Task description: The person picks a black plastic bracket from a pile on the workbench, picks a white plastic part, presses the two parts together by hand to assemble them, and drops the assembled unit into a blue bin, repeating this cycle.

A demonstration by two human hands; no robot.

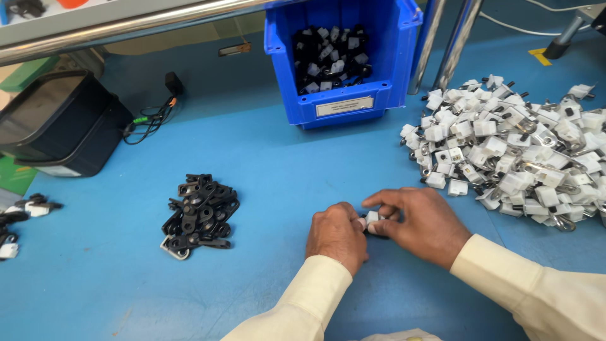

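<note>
Between both sets of fingertips, the left hand (336, 235) and right hand (420, 224) pinch closed on one small white plastic part (372, 220), seemingly mid-assembly, black clips (199, 215) left of the fingers, white parts heap (511, 151) to their right

A small white plastic block (372, 219) sits low over the blue table, pinched between the fingertips of the left hand (336, 235) and the right hand (421, 225). Only its pale top face shows. The rest is hidden by the fingers.
</note>
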